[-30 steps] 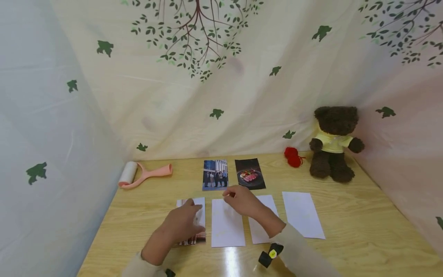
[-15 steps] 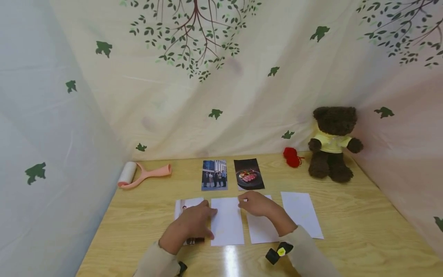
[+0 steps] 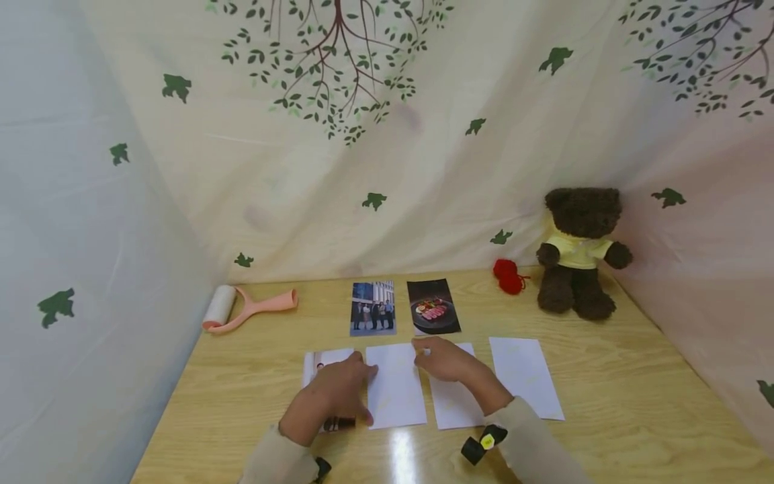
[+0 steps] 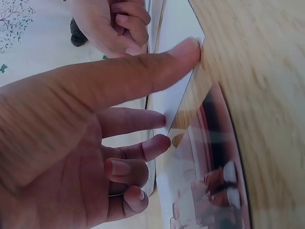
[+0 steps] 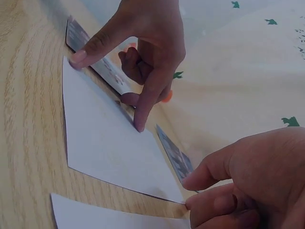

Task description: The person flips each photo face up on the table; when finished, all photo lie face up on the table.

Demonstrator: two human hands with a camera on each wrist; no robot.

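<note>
My left hand (image 3: 338,386) reaches over a photo print (image 3: 329,356) and touches the left edge of a blank white card (image 3: 396,390). Its thumb lies at the card's near corner and its index finger farther up that edge, as the right wrist view shows. The other fingers of this hand (image 4: 66,157) are loosely bent. At the card's far right corner, my right hand (image 3: 450,359) pinches with thumb and index finger. Partly under the right forearm lies a second white card (image 3: 450,403); a third white card (image 3: 526,376) is farther right.
Behind the cards lie a group photo (image 3: 372,309) and a food photo (image 3: 434,307). A pink-handled lint roller (image 3: 248,309) is at the back left. Red yarn (image 3: 509,277) and a brown teddy bear (image 3: 580,255) stand back right. A printed curtain (image 3: 302,202) encloses the wooden table (image 3: 242,383).
Both hands have moved right, the left from the photo print to the white card's left edge, the right to its far right corner. Lately the card has shifted slightly.
</note>
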